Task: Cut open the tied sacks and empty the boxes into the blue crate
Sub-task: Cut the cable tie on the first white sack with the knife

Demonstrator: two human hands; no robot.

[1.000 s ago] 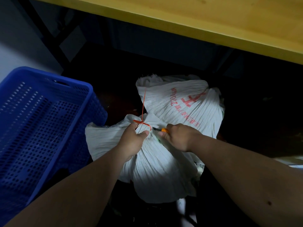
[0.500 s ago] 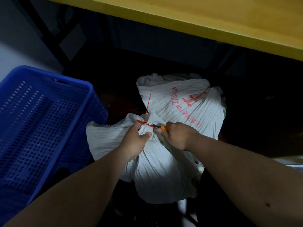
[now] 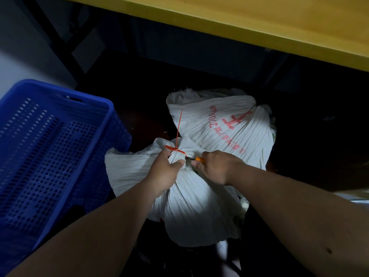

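The gathered neck of a white woven sack [image 3: 191,196] is gripped by the left hand [image 3: 165,172], fingers curled round the bunched fabric just below a red zip tie [image 3: 175,149], whose long tail stands upward. An orange-handled cutter [image 3: 196,159] is clasped in the right hand [image 3: 215,166], its dark tip laid against the neck close beside the tie; whether it touches the tie cannot be told. By the look of it, the work is at its start: the tie appears uncut, the sack closed, and no boxes are visible. A second white sack with red print [image 3: 225,124] lies just behind, touching the first, its own closure hidden. The blue crate [image 3: 107,108] stands just to the left, its perforated plastic floor bare where visible. Cutting, opening and emptying are judged still to come. The sack cloth is pleated into fine folds; the crate is rigid and rectangular. A yellow tabletop edge [image 3: 239,29] runs overhead.
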